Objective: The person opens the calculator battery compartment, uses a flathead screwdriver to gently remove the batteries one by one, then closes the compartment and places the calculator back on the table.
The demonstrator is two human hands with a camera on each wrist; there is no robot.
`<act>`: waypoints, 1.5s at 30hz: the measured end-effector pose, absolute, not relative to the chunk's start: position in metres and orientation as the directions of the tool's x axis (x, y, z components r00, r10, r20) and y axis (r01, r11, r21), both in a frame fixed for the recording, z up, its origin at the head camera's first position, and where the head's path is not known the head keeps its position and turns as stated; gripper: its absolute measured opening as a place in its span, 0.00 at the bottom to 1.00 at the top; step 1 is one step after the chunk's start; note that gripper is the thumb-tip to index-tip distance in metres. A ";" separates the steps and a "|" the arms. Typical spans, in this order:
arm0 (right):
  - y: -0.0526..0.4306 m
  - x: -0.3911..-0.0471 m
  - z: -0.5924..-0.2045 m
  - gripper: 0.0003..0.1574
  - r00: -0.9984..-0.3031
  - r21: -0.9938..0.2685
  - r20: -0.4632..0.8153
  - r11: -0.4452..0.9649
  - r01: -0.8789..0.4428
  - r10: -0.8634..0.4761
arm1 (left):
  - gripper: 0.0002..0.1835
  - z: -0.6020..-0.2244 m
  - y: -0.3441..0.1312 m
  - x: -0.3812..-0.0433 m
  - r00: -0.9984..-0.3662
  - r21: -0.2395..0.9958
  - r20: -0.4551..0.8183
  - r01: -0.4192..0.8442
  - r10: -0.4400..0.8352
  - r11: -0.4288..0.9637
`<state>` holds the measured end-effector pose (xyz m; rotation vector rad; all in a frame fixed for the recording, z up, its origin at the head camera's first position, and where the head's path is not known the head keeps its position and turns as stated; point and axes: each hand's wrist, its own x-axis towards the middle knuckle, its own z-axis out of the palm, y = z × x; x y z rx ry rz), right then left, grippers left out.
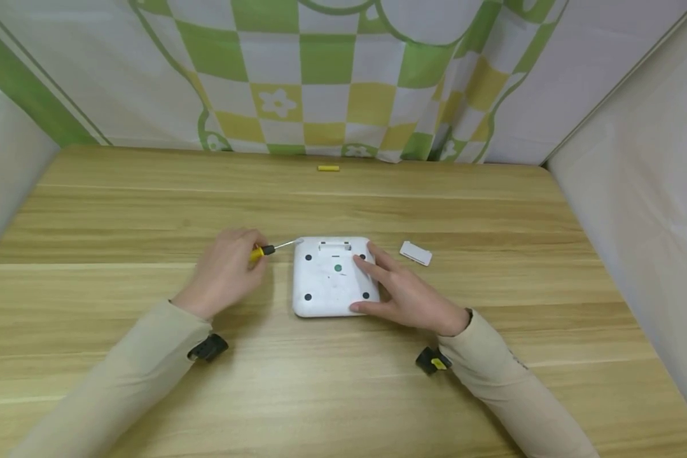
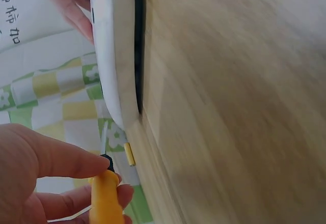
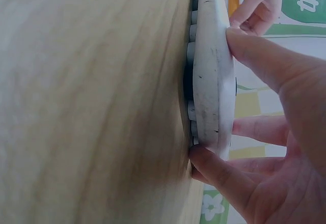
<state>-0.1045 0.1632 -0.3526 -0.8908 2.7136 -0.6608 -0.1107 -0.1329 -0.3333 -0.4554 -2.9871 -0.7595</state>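
Observation:
A white calculator lies face down on the table, its keys showing beneath it in the right wrist view. On its back are dark round feet and an uncovered battery compartment. My left hand grips the yellow handle of a screwdriver, whose metal shaft reaches the calculator's far left corner. My right hand holds the calculator's right side, thumb and index finger on its back, other fingers at the far right corner. The white battery cover lies right of the calculator.
A yellow battery lies near the far edge of the wooden table. Behind the table hangs a green, yellow and white checked curtain. White fabric walls stand at both sides.

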 end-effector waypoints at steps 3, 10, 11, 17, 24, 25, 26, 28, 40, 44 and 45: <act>0.163 -0.104 -0.353 0.50 -0.796 -0.477 -0.054 0.716 -0.510 -0.603 | 0.11 -0.331 -0.139 -0.109 -0.964 0.464 0.072 0.260 0.256 0.847; 0.163 -0.104 -0.353 0.50 -0.798 -0.476 -0.049 0.716 -0.511 -0.601 | 0.11 -0.327 -0.152 -0.110 -0.975 0.472 -0.009 0.193 0.223 0.860; 0.163 -0.104 -0.353 0.50 -0.797 -0.476 -0.048 0.716 -0.512 -0.602 | 0.11 -0.326 -0.153 -0.109 -0.975 0.476 -0.019 0.185 0.220 0.860; 0.163 -0.104 -0.354 0.49 -0.795 -0.479 -0.035 0.708 -0.519 -0.606 | 0.11 -0.327 -0.163 -0.108 -0.979 0.469 -0.054 0.148 0.196 0.871; 0.164 -0.104 -0.354 0.50 -0.799 -0.481 -0.060 0.718 -0.503 -0.599 | 0.12 -0.327 -0.175 -0.105 -0.982 0.449 -0.119 0.079 0.147 0.890; 0.164 -0.104 -0.354 0.50 -0.798 -0.481 -0.060 0.718 -0.503 -0.599 | 0.12 -0.327 -0.177 -0.105 -0.982 0.448 -0.126 0.070 0.140 0.891; 0.164 -0.104 -0.354 0.50 -0.798 -0.481 -0.060 0.718 -0.503 -0.600 | 0.13 -0.327 -0.178 -0.105 -0.982 0.446 -0.129 0.065 0.136 0.893; 0.164 -0.104 -0.353 0.50 -0.798 -0.482 -0.061 0.717 -0.503 -0.600 | 0.14 -0.328 -0.180 -0.105 -0.982 0.446 -0.140 0.052 0.127 0.893; 0.163 -0.104 -0.352 0.50 -0.799 -0.487 -0.060 0.716 -0.500 -0.599 | 0.12 -0.329 -0.188 -0.104 -0.978 0.448 -0.188 -0.004 0.090 0.894; 0.163 -0.104 -0.352 0.50 -0.798 -0.485 -0.056 0.715 -0.503 -0.600 | 0.12 -0.330 -0.189 -0.104 -0.975 0.452 -0.203 -0.012 0.090 0.892; 0.163 -0.104 -0.352 0.50 -0.798 -0.485 -0.055 0.714 -0.504 -0.600 | 0.12 -0.330 -0.189 -0.104 -0.974 0.453 -0.208 -0.013 0.091 0.891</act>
